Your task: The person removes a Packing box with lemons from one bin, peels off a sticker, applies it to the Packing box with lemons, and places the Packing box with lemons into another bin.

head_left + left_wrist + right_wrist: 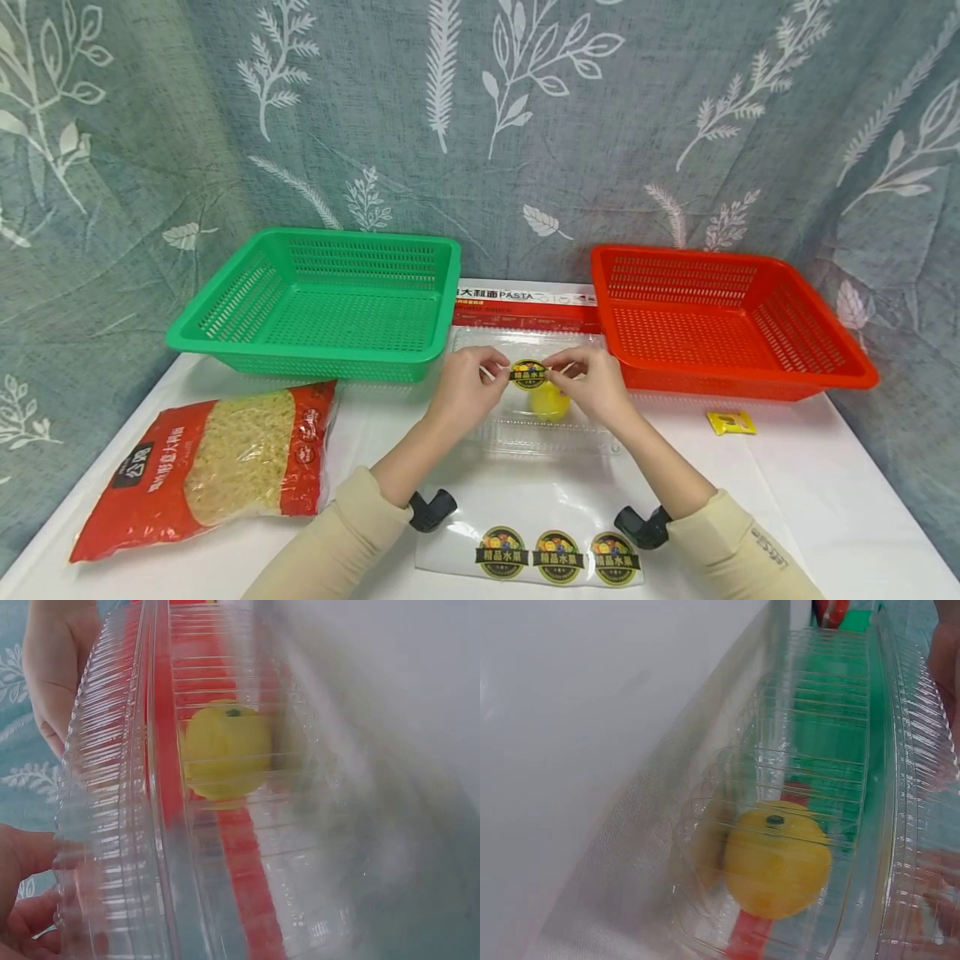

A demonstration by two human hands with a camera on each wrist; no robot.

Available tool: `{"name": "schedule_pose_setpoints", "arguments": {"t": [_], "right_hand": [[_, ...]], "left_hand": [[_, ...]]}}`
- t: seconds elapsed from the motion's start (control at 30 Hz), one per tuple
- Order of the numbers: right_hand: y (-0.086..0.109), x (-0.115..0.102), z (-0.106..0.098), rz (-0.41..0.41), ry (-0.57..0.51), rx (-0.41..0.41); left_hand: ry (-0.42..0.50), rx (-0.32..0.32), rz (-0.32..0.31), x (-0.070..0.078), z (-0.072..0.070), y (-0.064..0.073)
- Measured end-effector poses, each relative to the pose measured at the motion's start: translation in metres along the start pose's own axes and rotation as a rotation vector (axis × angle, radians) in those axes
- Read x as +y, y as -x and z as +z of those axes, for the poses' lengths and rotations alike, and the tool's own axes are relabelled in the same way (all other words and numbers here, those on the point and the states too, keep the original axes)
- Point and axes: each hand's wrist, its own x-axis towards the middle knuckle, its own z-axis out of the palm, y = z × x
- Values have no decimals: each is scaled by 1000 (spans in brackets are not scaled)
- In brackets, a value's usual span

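Black-and-gold label (529,375) over clear plastic box (510,431), label's nine-o'clock edge pinched by left hand (471,382), three-o'clock edge by right hand (597,385); contact with box unclear. Yellow fruit (550,404) inside box. Around box: label sheet (525,496) at six o'clock, green basket (315,357) at ten, red basket (735,383) at two.

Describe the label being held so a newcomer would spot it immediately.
Look between the green basket and the red basket, then slightly nearer, to the clear plastic box. There, the left hand and right hand pinch a black label with a colourful fruit picture. Unlike the three similar labels on the white sheet, it is held.
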Motion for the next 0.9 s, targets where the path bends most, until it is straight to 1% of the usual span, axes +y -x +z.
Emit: {"name": "schedule_pose_setpoints", "arguments": {"t": [0.2,0.3,0.4,0.47,0.57,0.7,0.9], "right_hand": [[-2,1,1,15,22,14],[-3,2,2,34,36,24],[-4,3,3,59,33,28],[-4,3,3,66,33,21],[-5,3,3,67,58,4],[-6,1,3,46,131,-27],[-6,-3,2,4,248,-72]], "left_hand": [[14,17,36,-4,-1,2],[12,12,46,-6,1,2],[-10,-6,49,-6,1,2],[-39,-24,47,-5,2,1],[-106,-58,47,-5,3,-1],[-200,-98,51,-3,5,-4],[-273,-126,26,-1,6,-6]]}}
